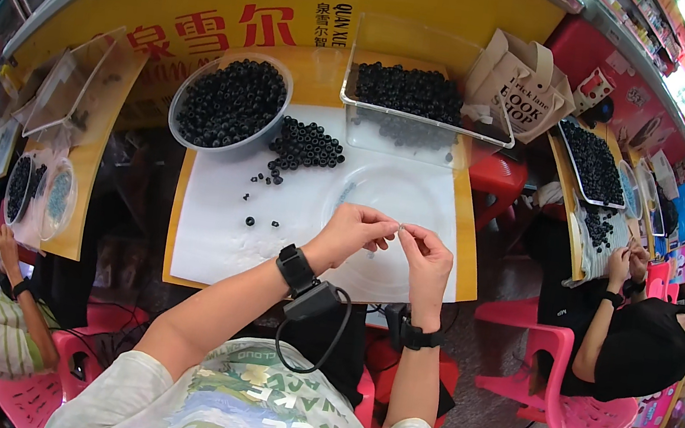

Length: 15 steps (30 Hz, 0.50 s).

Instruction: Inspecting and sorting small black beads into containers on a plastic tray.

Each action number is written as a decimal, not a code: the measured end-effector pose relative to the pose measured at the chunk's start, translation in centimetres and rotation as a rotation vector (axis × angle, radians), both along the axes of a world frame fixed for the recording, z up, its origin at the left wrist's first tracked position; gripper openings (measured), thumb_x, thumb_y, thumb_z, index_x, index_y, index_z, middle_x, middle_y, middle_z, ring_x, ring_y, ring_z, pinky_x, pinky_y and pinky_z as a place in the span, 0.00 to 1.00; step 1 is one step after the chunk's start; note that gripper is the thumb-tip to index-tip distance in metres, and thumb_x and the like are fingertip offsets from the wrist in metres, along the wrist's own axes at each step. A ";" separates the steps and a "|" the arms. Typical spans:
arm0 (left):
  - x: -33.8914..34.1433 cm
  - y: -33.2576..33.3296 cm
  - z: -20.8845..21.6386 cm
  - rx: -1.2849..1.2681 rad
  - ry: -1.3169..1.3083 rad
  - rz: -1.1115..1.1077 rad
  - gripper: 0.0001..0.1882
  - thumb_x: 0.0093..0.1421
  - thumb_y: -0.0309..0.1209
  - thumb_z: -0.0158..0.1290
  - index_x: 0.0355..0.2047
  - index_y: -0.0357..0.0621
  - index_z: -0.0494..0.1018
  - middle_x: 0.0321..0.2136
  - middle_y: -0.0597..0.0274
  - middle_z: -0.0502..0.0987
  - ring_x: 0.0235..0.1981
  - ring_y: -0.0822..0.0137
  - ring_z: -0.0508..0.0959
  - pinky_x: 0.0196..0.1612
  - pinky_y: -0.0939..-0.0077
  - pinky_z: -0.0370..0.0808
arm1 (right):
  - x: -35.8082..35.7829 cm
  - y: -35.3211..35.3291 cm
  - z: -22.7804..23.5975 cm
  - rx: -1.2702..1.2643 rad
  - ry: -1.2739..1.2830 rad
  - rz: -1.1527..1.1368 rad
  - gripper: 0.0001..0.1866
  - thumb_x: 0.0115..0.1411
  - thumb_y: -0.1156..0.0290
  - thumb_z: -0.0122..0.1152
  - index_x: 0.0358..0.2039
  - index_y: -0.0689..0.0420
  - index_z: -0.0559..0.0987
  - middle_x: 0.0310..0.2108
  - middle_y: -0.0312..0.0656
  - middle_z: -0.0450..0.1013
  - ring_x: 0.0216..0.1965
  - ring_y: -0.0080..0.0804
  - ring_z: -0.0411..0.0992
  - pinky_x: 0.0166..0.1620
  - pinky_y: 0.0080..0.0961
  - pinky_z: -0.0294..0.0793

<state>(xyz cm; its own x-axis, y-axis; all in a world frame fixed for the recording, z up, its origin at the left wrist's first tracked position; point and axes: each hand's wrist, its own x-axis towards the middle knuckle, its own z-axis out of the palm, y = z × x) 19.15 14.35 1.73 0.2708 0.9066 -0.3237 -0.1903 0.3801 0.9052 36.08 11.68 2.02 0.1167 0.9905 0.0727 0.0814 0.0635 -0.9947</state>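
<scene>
My left hand and my right hand meet fingertip to fingertip over a clear round plate. Each is closed in a pinch. Whatever lies between the fingertips is too small to name. A few light-blue bits show in the plate, beside my left hand. Farther out, a pile of black beads rests on a white sheet, with several strays to its left. A clear bowl heaped with black beads stands at the far left, and a clear box holds more at the back.
A paper bag stands behind the box at the right. A red stool is beside the table. People sit at bead tables on both sides, one hand showing at left. A pink chair stands at right.
</scene>
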 end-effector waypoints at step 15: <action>1.5 1.0 1.7 0.328 0.374 -0.179 0.18 0.73 0.40 0.44 0.32 0.38 0.71 0.21 0.63 0.76 0.20 0.73 0.74 0.24 0.76 0.71 | 1.2 0.8 -1.0 -0.190 0.273 0.020 0.08 0.63 0.74 0.67 0.40 0.65 0.84 0.30 0.31 0.78 0.30 0.14 0.68 0.34 0.13 0.66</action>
<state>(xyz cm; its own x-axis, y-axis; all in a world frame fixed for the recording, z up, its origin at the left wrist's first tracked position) 20.70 15.32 3.44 0.3509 0.9266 -0.1355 0.2106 0.0629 0.9755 37.29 12.52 1.02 0.0865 0.9857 -0.1447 -0.1896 -0.1263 -0.9737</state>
